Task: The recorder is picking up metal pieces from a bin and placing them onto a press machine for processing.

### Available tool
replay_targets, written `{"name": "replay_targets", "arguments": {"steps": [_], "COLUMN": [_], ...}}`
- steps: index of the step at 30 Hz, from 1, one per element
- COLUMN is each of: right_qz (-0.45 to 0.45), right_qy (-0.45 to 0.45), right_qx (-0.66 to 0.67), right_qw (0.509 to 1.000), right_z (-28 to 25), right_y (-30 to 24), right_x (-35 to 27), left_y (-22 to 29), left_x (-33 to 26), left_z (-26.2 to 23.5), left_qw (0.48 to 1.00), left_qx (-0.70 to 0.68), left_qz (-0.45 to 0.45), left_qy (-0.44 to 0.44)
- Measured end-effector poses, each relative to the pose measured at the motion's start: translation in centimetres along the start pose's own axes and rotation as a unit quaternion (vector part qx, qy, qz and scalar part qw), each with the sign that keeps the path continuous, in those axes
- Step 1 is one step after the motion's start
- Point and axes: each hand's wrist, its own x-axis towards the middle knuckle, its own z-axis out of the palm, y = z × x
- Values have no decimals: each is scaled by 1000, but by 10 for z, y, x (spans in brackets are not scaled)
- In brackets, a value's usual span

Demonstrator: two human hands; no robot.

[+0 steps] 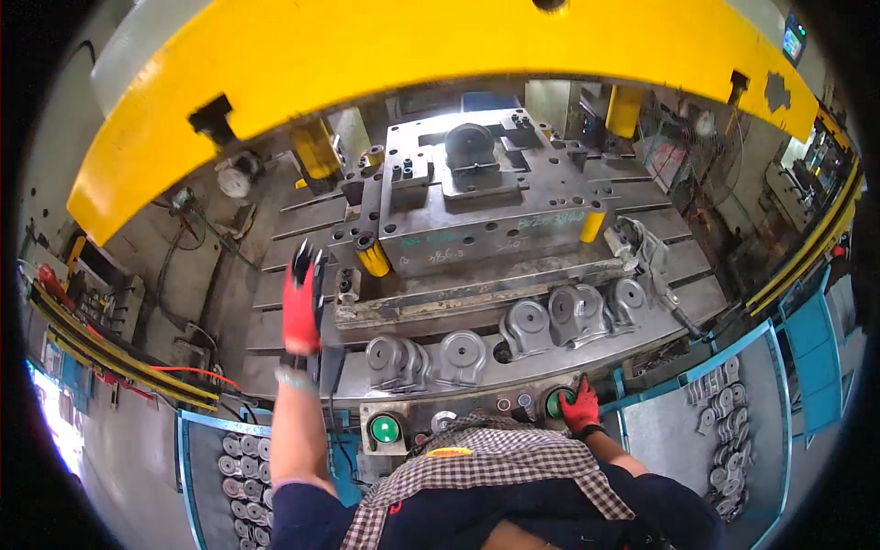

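Observation:
My left hand [302,307], in a red glove with dark fingertips, is raised over the left side of the press bed. Its fingers stretch away from me, and I see nothing held in them. My right hand [579,406], also gloved in red, rests with spread fingers on the right green push button [557,401] of the control panel. A matching green button [384,427] sits at the panel's left end, untouched. Beyond the panel, a steel die [486,225] stands on the bed, with a dark rounded metal part [469,147] on its middle block.
Formed grey metal parts [461,358] line the bed's front edge. A yellow press beam [440,46] spans overhead. Blue-framed bins with similar parts stand at left [186,458] and right [786,431]. Light cloth or gloves [649,257] lie right of the die.

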Motion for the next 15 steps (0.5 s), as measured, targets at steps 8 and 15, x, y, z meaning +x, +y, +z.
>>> {"name": "replay_targets", "arguments": {"steps": [8, 15], "right_qz": [-12, 31], "right_qy": [16, 16], "right_qx": [16, 54], "right_qw": [1000, 998], "right_z": [1, -18], "right_y": [-8, -10], "right_x": [-2, -7], "left_y": [-5, 44], "left_x": [207, 227], "left_z": [159, 311], "left_qw": [989, 861], "left_qx": [92, 463], "left_qz": [45, -87], "left_qy": [-103, -193]}}
